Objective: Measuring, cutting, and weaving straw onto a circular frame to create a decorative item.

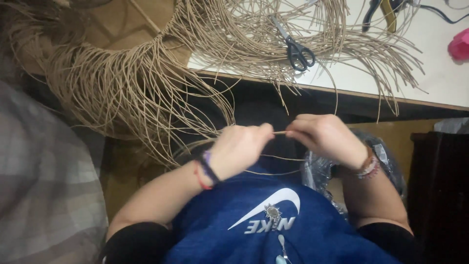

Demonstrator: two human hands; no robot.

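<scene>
We hold one thin tan strand point(279, 132) between our two hands, in front of the blue shirt point(273, 220). The left hand point(239, 149) is closed around the strand, with the fingertips pinching its end. The right hand point(325, 137) is also closed, thumb against the fingers, and grips the same strand just beside the left fingertips. Only a short piece of strand shows between the hands.

To do this well, we think both pinches should stay close together and firm, so the strand does not slip or kink.

Further out, the big loose bundle of tan strands point(127, 88) spreads from the left up to the white table point(439, 73). The black scissors point(295, 49) lie on the table among the strands, well apart from both hands.
</scene>
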